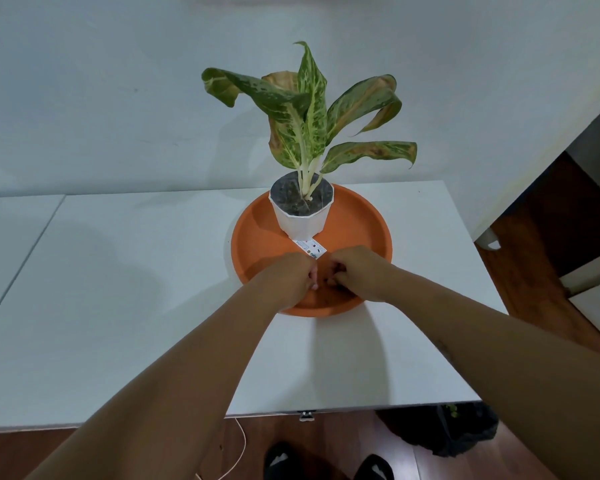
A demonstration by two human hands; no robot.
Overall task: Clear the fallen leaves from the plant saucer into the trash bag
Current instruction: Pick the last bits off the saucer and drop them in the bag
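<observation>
A round orange plant saucer [361, 233] sits on the white table, with a white pot [303, 221] of a green and yellow-brown plant [309, 112] standing in its far half. My left hand [286, 277] and my right hand [359, 271] meet low over the saucer's near half, fingers curled inward and nearly touching each other. Small dark bits of leaf [328, 282] show between the fingertips; whether either hand grips them is hidden. A black trash bag [465, 431] lies on the floor under the table's near right corner.
A small printed label [309, 248] lies in the saucer at the pot's foot. The white table [136, 289] stands against a white wall. A thin cord [238, 448] and my dark shoes [326, 462] are on the wooden floor below. White furniture [596, 271] stands at the right.
</observation>
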